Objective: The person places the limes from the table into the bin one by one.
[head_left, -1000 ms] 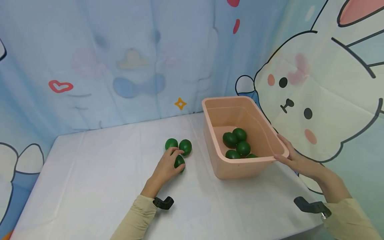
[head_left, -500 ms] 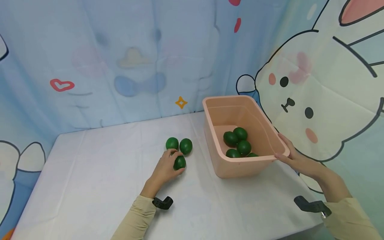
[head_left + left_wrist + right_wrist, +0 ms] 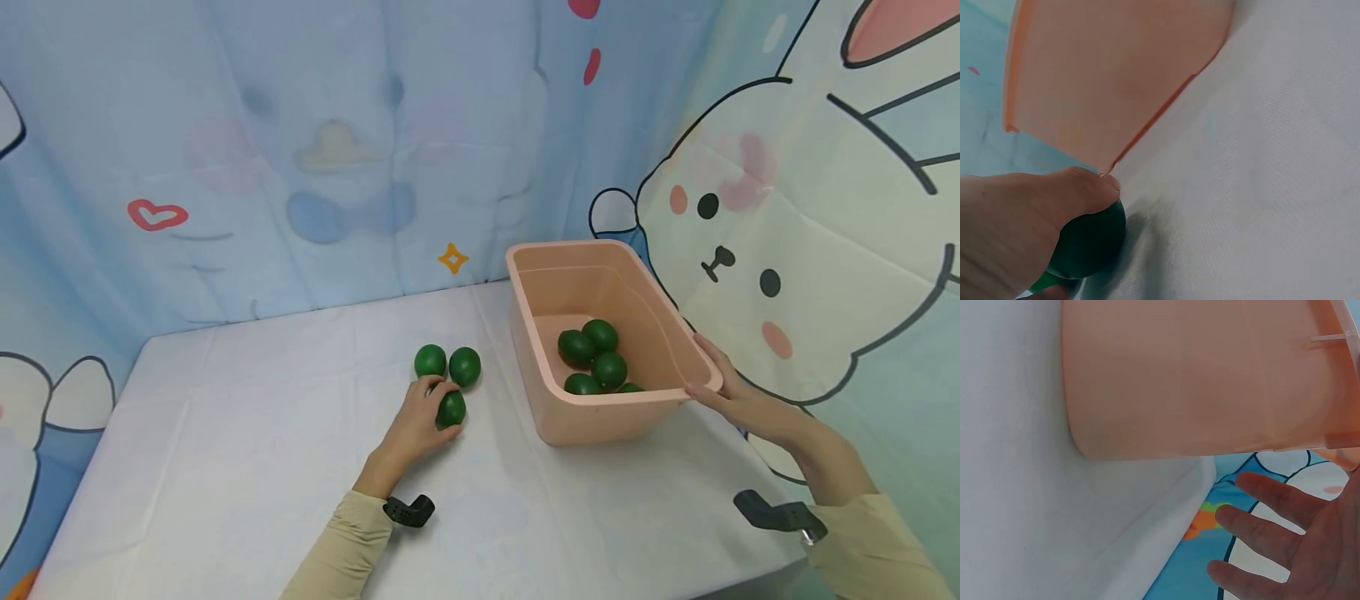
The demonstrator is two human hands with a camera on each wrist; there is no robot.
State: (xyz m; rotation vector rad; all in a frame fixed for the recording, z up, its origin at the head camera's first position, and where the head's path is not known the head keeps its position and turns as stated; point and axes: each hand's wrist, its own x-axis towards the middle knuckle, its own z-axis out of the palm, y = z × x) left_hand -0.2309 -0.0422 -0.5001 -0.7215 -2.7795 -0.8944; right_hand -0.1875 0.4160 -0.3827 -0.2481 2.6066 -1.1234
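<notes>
My left hand (image 3: 415, 419) curls its thumb and fingers round a dark green lime (image 3: 452, 409) low over the white table. In the left wrist view the thumb lies over that lime (image 3: 1092, 244), which is partly hidden by the hand. Just beyond it sit two more limes, one brighter green (image 3: 430, 361) and one darker (image 3: 465, 367). A peach-coloured plastic bin (image 3: 585, 421) stands to the right with several limes (image 3: 576, 348) inside. My right hand (image 3: 750, 410) holds the bin's near right corner by thumb and forefinger; in the right wrist view its other fingers (image 3: 1263, 534) extend apart from the wall.
A white cloth covers the table (image 3: 247, 450). Behind it hangs a blue printed curtain (image 3: 337, 108), and a rabbit print (image 3: 810, 217) fills the right side. The bin stands close to the table's right edge.
The left hand's fingers have settled more closely round the near lime, which has barely shifted. The right hand, bin and other limes stay in place.
</notes>
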